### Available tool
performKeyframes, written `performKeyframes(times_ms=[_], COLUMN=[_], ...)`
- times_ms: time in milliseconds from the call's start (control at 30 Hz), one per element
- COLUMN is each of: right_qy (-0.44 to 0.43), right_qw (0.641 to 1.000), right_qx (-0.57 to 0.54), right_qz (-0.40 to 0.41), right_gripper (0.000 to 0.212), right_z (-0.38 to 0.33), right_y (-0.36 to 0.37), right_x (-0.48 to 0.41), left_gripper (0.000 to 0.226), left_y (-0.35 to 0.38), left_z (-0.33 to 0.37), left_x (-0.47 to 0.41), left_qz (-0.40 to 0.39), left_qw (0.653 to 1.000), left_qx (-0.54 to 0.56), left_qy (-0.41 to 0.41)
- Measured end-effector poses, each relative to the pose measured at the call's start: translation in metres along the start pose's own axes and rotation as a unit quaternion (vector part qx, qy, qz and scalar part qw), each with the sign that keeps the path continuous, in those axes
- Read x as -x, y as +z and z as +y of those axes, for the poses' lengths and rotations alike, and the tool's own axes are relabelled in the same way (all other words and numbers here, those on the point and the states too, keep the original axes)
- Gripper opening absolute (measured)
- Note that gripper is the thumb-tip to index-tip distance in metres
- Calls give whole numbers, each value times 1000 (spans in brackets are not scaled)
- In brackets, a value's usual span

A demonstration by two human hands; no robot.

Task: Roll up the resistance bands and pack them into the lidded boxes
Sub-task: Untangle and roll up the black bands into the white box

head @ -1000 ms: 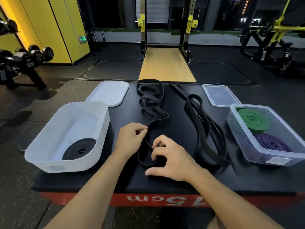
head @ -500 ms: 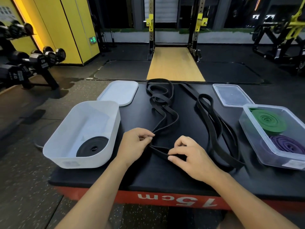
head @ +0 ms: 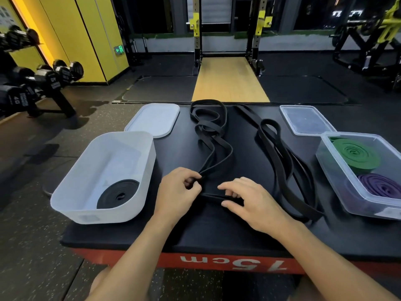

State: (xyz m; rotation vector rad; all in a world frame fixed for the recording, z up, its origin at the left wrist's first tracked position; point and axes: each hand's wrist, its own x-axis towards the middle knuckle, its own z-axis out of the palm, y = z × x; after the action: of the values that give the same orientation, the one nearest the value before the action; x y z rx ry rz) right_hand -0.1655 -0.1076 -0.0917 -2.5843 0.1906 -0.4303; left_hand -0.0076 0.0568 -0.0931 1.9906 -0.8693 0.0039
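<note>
Two loose bands: middle band (head: pixel 213 131) pinched by left hand (head: pixel 178 192) and right hand (head: pixel 256 205), near centre; second band (head: pixel 280 153) right. Three boxed: black roll (head: pixel 117 193) in left box (head: pixel 71 192); green roll (head: pixel 355 155), purple roll (head: pixel 379 185) in right box (head: pixel 338 187). Two far: left lid (head: pixel 154 119), right lid (head: pixel 306 119).

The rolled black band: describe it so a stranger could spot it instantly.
On the black padded platform, find the white box at its left. The rolled black band lies flat in the box's near end. The other black bands sprawl loose, and the green coil and purple coil sit in the clear box.
</note>
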Motion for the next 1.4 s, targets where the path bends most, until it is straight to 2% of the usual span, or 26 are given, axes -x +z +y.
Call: performKeyframes(times_ms=[133,267,467,533,633,733,1033,1267,1400], right_qy=[-12,-15,-19,-7,0,-10,16,26,35], right_qw=[999,999,999,999,999,999,997,996,995], right_qx=[18,24,-28,-40,-49,-47,-78,-86,-90], right_qz=[-25,-33,-25,-19,-14,-20,-12,-6,5], right_gripper=[30,32,33,32,31,30,30,30,35], right_z=[1,1,10,10,8,9,10,7,5], right_y=[4,4,5,5,4,4,6,3,4], right_x=[-6,-1,-3,-4,-4,-5,-4,-4,-2], left_gripper=[26,27,13,3,17,19,14,13,22], left_y=[0,1,-2,-3,-5,-5,-2,0,0], left_z=[0,-2,-1,0,1,3,-2,-2,0], left_x=[1,2,2,3,7,12,11,10,9], left_qz=[3,-4,-34,-44,-40,-118,-163,-153,-128], left_qw=[1000,999,997,996,984,965,960,962,976], left_qx=[13,37,58,22,-53,-76,-63,-71,-61], left_qy=[15,29,39,71,165,222,217,216,168])
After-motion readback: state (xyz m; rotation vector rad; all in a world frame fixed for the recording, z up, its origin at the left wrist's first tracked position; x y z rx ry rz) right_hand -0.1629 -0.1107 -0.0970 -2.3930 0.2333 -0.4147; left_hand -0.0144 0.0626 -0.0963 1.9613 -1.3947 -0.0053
